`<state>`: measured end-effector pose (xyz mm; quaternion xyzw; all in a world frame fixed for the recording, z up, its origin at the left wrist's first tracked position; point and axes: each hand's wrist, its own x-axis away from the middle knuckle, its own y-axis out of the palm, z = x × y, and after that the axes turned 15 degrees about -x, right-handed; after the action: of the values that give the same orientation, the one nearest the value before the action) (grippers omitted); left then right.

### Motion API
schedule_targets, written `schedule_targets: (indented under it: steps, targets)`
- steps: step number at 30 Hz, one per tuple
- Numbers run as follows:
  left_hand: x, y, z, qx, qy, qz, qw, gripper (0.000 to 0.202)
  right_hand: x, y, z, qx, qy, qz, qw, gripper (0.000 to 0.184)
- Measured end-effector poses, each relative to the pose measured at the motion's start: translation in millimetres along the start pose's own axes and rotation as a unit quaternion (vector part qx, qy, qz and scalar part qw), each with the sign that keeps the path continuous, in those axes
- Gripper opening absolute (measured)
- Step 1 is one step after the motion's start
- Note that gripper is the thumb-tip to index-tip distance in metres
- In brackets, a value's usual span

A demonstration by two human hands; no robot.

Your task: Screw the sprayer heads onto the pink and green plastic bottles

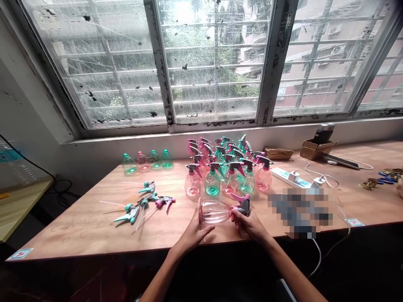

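- Holding the bottle (215,212) on its side, in front of the standing sprayers (213,184); cannot tell whether touching the bench (88,228).
- Cupping the base in the left grip (195,227), pinching the head (243,205) near the neck in the right grip (250,224).
- Seemingly working at the joint of head and neck; impossible to tell tightening from loosening.
- Calling, by judgement, for a steady base and a careful turn at the neck.
- Lying left of the bottle: loose heads (130,214); farther behind, headless bottles (129,165).
- Hidden or unclear: some right fingertips, any tube inside the bottle, rear sprayers, the pixelated patch (302,212) to its right.
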<state>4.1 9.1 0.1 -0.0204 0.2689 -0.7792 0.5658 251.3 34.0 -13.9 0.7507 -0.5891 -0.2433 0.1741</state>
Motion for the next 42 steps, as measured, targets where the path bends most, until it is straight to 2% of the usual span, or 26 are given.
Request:
schedule_targets:
  steps: [5,15,22,42]
  targets:
    - [1,0.3,5,0.0,-0.02,-0.006,1.0,0.114,-1,1,1,-0.005,0.0,-0.001,1.0,0.049]
    - [-1,-1.2,0,-0.001,-0.01,0.008,1.0,0.11,0,3,-1,-0.008,0.004,-0.002,1.0,0.045]
    - [0,-1.3,-1,-0.006,-0.024,-0.007,1.0,0.106,-1,2,1,-0.013,0.003,-0.001,1.0,0.047]
    - [0,-1.9,-2,-0.01,-0.027,-0.004,1.0,0.114,0,-1,2,-0.019,0.014,-0.011,1.0,0.046]
